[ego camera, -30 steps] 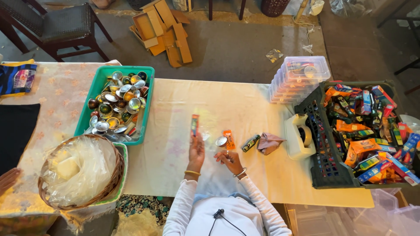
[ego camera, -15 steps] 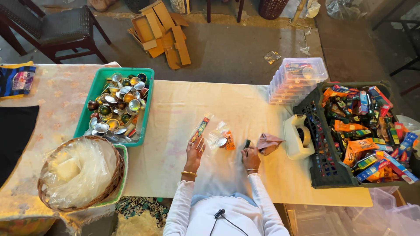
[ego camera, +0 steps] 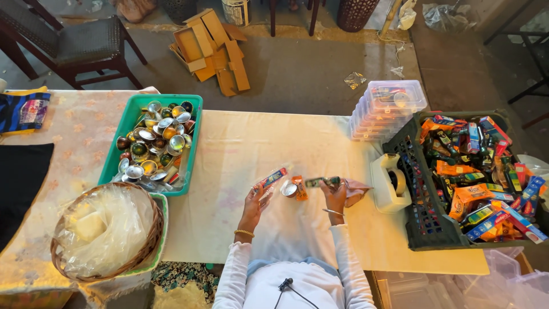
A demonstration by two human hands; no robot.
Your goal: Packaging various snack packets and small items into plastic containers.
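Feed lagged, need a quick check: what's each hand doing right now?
Left hand: closed on a small clear bag holding a slim red-blue packet.
Right hand: closed on a small dark green tube.

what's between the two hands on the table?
In the head view, between the left hand and right hand: a small metal cup beside an orange packet.

Bare grey concrete floor [ego camera: 309, 68], littered beyond the cloth-covered worktop [ego camera: 240, 143]. Flattened cardboard pieces [ego camera: 211, 48] lie near a dark wooden chair [ego camera: 74, 48] at the upper left. Daylight is even and soft.
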